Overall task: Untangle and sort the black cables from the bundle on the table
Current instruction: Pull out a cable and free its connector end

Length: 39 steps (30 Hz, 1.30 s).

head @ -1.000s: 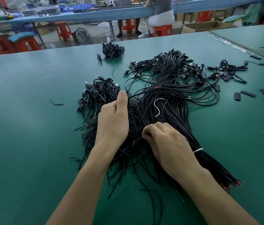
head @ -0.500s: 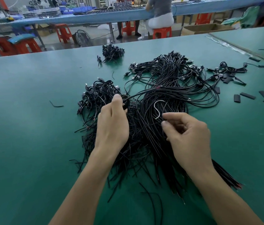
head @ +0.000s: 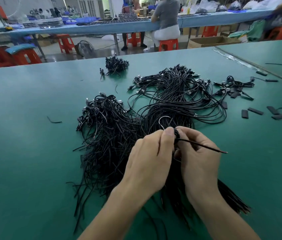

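Both hands are meeting just above the big bundle (head: 171, 104) of black cables, which is lying spread across the middle of the green table (head: 24, 153). The left hand (head: 149, 158) is pinching a small coiled cable (head: 177, 134), its thumb pressing on top, and the right hand (head: 200, 158) is curling its fingers round the same coil from the other side. The loose end (head: 206, 146) of that cable is sticking out to the right past the right hand, showing a reddish tip. A white tie loop (head: 159, 120) is poking up from the bundle just beyond the hands. 1 smaller pile (head: 116, 64) is sitting well apart near the far edge, another cluster (head: 235, 84) is lying to the right, and short black sleeve pieces (head: 255, 110) are lying scattered near it.
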Each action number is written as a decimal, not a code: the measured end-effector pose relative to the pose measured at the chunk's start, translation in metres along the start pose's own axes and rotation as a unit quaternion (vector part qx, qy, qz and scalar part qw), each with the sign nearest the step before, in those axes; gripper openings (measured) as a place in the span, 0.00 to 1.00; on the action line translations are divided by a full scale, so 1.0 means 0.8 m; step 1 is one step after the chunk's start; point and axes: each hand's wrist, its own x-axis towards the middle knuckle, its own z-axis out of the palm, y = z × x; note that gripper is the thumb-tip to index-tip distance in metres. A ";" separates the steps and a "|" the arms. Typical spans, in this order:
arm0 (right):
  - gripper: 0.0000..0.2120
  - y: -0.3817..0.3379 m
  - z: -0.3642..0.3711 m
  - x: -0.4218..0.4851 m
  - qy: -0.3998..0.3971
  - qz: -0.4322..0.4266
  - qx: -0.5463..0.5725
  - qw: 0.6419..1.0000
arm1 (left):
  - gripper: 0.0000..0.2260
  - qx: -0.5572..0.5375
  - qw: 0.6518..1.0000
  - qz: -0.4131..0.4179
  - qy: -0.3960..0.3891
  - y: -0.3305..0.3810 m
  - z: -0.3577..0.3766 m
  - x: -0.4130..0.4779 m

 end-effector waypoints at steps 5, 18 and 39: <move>0.06 0.005 0.004 -0.010 -0.036 -0.087 -0.171 0.981 | 0.16 -0.077 0.995 -0.032 0.044 -0.012 -0.009 0.007; 0.06 -0.001 0.004 -0.018 -0.132 -0.210 -0.321 0.914 | 0.19 -0.191 0.979 -0.051 0.055 -0.019 -0.007 0.015; 0.07 -0.018 -0.016 -0.010 -0.270 -0.218 -0.403 0.847 | 0.31 -0.131 0.918 -0.142 -0.347 -0.018 -0.047 0.013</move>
